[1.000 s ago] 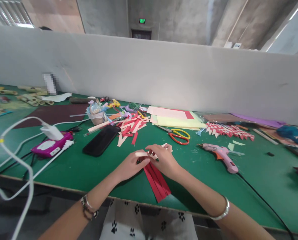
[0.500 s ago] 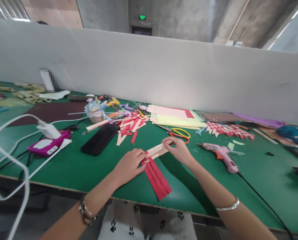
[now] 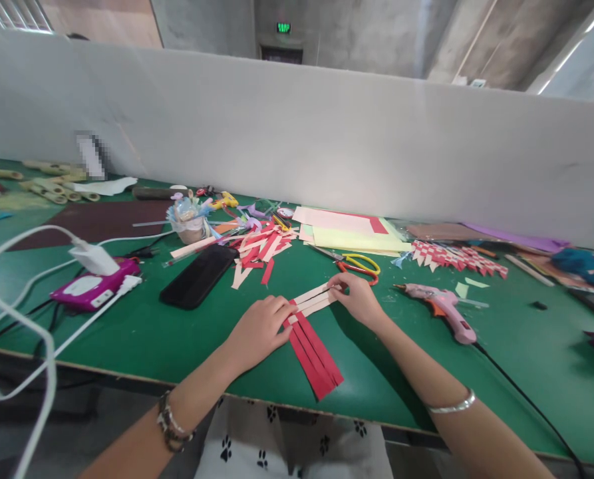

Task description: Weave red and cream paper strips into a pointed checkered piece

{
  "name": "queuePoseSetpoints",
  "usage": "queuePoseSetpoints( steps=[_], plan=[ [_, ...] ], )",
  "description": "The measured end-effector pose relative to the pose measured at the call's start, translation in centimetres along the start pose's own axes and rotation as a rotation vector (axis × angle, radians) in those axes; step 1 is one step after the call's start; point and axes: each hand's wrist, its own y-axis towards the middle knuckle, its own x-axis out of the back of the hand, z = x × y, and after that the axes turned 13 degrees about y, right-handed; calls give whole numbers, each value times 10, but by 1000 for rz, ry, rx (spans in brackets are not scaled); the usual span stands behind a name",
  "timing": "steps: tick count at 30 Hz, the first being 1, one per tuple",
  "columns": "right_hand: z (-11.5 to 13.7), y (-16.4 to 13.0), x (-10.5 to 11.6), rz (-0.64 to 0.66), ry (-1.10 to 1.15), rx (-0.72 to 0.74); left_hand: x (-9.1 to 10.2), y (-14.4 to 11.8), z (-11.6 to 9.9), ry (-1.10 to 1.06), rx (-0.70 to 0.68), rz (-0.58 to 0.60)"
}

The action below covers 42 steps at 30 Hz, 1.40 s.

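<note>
Several red paper strips (image 3: 316,352) lie side by side on the green table (image 3: 151,332), fanning toward the near edge. Cream paper strips (image 3: 312,299) cross their far ends. My left hand (image 3: 259,327) lies flat on the left end of the strips, pressing them to the table. My right hand (image 3: 359,298) pinches the right end of the cream strips between thumb and fingers. Both hands sit at the middle of the table, close together.
A black phone (image 3: 199,276), a pile of cut red and cream strips (image 3: 259,251) and a cup of oddments (image 3: 189,223) lie behind my left hand. Scissors (image 3: 359,266), a pink glue gun (image 3: 439,307) with its cord, paper sheets (image 3: 346,233) and a woven strip piece (image 3: 456,258) sit right. White cables and a purple device (image 3: 94,286) lie left.
My right hand slid to the right along the cream strips, away from the left hand, drawing them out across the red strips. The left hand stayed pressing on their left end.
</note>
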Motion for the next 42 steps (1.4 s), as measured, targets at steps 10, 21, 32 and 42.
queuePoseSetpoints(
  steps=[10,21,32,42],
  plan=[
    [-6,0,4,66,-26,108,1,1,-2,11,5,-1],
    [-14,1,2,107,-59,142,1,0,-2,49,-21,-3],
    [-16,0,2,126,-74,140,0,0,-1,16,-3,-15],
    [-15,0,2,117,-68,129,0,0,-1,7,-13,-42]
  ],
)
